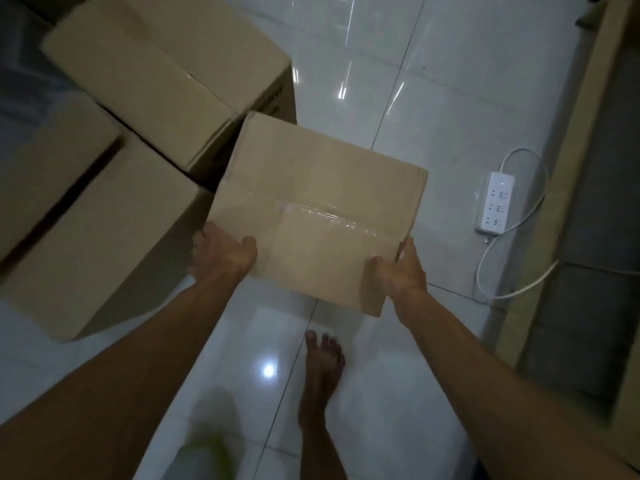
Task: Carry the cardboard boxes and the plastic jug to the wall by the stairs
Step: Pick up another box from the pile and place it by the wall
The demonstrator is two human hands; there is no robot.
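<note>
Bare foot (322,368) on glossy tiled floor (433,98), left hand (221,252) and right hand (403,271) gripping opposite sides of taped cardboard box (318,202), larger boxes (104,230) just left, power strip (495,202) right.

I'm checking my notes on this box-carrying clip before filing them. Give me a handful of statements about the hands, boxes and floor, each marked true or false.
1. Both hands hold the small taped box. True: the left hand and the right hand grip its near corners.
2. The small box is open at the top. False: its flaps are closed and sealed with clear tape.
3. A white power strip lies on the tiled floor to the person's right. True.
4. The person wears shoes. False: a bare foot shows below the box.
5. Larger cardboard boxes stand to the left. True.
</note>
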